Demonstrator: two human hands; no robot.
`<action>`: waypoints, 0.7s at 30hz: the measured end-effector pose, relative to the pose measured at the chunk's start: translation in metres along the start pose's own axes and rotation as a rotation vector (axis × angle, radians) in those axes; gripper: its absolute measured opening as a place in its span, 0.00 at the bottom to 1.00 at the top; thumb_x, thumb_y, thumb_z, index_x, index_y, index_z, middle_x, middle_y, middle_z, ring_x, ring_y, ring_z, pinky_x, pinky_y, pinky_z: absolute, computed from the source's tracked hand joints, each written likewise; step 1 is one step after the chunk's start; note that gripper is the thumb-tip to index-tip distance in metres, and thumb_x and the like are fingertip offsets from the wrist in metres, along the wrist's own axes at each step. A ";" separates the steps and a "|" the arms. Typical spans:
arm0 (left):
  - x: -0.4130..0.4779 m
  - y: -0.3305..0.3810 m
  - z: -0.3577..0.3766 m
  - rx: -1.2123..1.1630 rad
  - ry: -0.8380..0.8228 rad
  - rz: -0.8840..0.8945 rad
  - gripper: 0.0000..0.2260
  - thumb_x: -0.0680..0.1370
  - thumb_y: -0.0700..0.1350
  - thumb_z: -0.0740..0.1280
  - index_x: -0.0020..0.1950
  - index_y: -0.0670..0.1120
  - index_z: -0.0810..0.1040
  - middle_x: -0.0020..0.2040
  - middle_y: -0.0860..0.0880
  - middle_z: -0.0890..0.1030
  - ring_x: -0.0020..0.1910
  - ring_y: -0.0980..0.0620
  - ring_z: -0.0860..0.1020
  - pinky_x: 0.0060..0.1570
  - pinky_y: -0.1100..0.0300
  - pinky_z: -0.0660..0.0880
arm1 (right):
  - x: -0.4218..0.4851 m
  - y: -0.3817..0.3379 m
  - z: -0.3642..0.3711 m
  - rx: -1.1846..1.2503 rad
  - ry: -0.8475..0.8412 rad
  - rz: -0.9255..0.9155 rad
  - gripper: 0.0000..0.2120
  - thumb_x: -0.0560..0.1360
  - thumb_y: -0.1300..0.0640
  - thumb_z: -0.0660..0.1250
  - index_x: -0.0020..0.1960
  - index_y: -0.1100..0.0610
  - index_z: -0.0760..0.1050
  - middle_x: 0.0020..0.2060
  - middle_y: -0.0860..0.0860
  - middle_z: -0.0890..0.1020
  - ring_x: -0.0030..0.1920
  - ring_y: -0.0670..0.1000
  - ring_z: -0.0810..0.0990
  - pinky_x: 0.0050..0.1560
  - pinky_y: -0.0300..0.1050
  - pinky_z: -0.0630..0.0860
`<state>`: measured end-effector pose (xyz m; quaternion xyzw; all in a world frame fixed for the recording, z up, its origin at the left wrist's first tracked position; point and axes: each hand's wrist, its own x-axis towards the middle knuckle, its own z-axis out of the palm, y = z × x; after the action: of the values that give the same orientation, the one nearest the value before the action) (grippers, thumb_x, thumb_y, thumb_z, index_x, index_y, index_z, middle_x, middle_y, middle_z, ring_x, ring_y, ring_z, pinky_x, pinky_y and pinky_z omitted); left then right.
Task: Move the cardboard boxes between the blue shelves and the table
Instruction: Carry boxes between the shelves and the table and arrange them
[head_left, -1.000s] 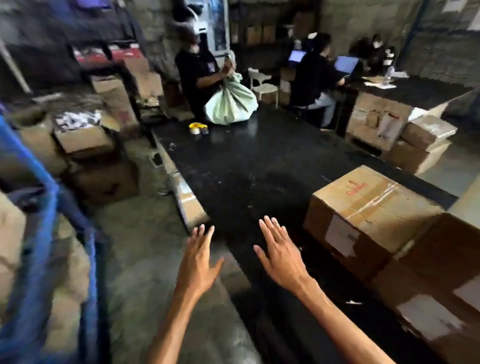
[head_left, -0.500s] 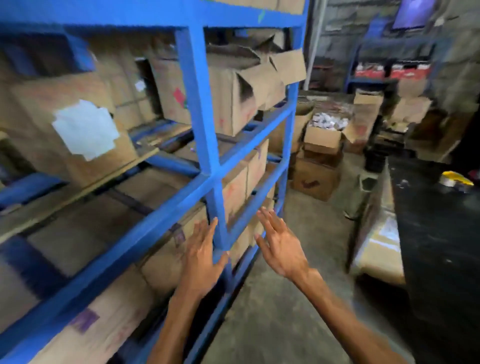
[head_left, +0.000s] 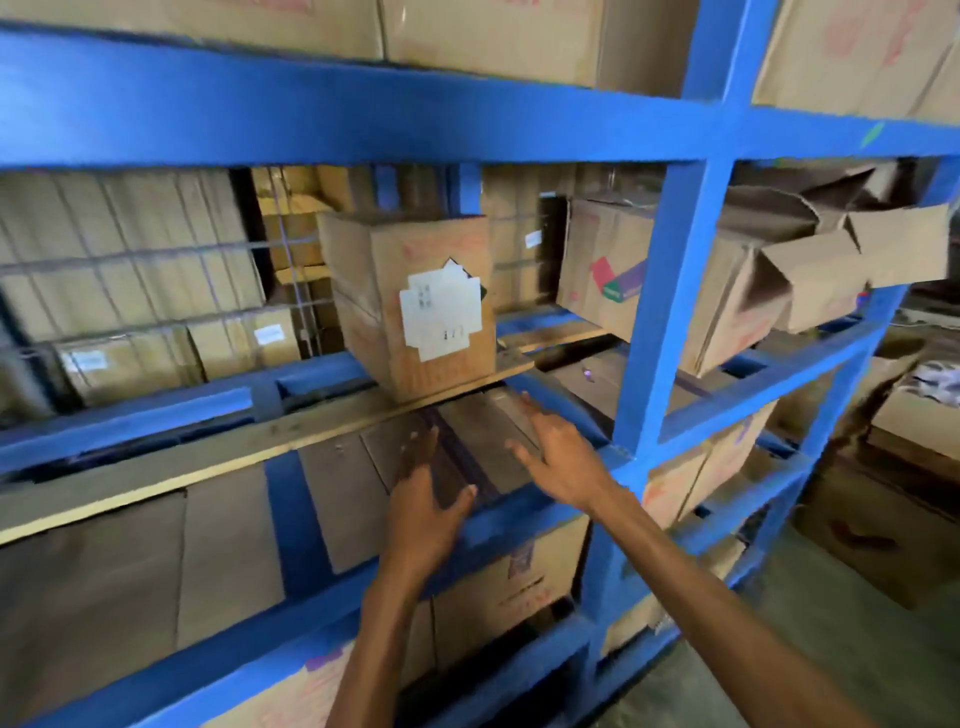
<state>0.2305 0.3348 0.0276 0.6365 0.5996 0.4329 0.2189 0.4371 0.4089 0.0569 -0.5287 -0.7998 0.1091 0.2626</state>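
A: Hands, status?

B: Left hand (head_left: 423, 514) and right hand (head_left: 563, 460) are both spread, fingers straight, nothing in either. They hover side by side in front of the blue shelves (head_left: 311, 104), just below the labelled box (head_left: 415, 312).

A: Where does that box sit?

B: Middle tier, on a wooden plank (head_left: 291, 436). One corner is turned toward the viewer, with a white label on the near face. The table is not in view.

A: Step in hand, by your reading?

B: Probably a reach to take the labelled box down for the table. Judgement only.

A: How to do it well?

B: Raise both palms to the two faces either side of the facing corner, low down. Slide the box forward along the plank until its bottom edge is reachable, then get fingers under it before lifting. Watch the upright (head_left: 670, 291) at right and the tier overhead, as clearance looks tight. The plank appears to lie loose on the frame, so draw straight, no twisting.

A: Contents?

B: Labelled box is closed, so contents and weight are unknown. Test with a small tilt first. The flapped box (head_left: 810, 280) right of the upright is open, interior dark, cannot tell what it holds. The logo box (head_left: 602, 260) behind looks shut. The lower-tier box (head_left: 519, 582) under the hands is closed
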 end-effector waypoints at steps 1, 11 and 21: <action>0.015 0.004 -0.004 -0.012 -0.019 -0.096 0.36 0.74 0.61 0.72 0.76 0.41 0.70 0.75 0.38 0.71 0.75 0.41 0.69 0.73 0.47 0.66 | 0.020 -0.003 -0.001 0.035 -0.007 0.022 0.34 0.79 0.44 0.63 0.81 0.57 0.60 0.73 0.60 0.73 0.71 0.63 0.73 0.68 0.56 0.73; 0.157 0.002 -0.024 -0.105 0.190 -0.145 0.30 0.77 0.50 0.72 0.76 0.44 0.66 0.72 0.45 0.73 0.71 0.44 0.73 0.69 0.50 0.72 | 0.196 -0.005 -0.010 0.399 0.075 0.267 0.48 0.72 0.36 0.74 0.81 0.57 0.56 0.73 0.55 0.73 0.72 0.58 0.72 0.67 0.49 0.71; 0.233 -0.033 -0.030 -0.279 0.239 -0.282 0.51 0.63 0.75 0.71 0.79 0.54 0.58 0.69 0.43 0.76 0.66 0.39 0.76 0.62 0.41 0.76 | 0.274 0.021 0.002 0.619 -0.074 0.234 0.34 0.68 0.44 0.80 0.69 0.48 0.70 0.66 0.48 0.80 0.66 0.53 0.79 0.68 0.54 0.76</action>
<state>0.1653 0.5559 0.0850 0.4541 0.6386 0.5492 0.2905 0.3696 0.6653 0.1286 -0.5077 -0.6716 0.3956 0.3672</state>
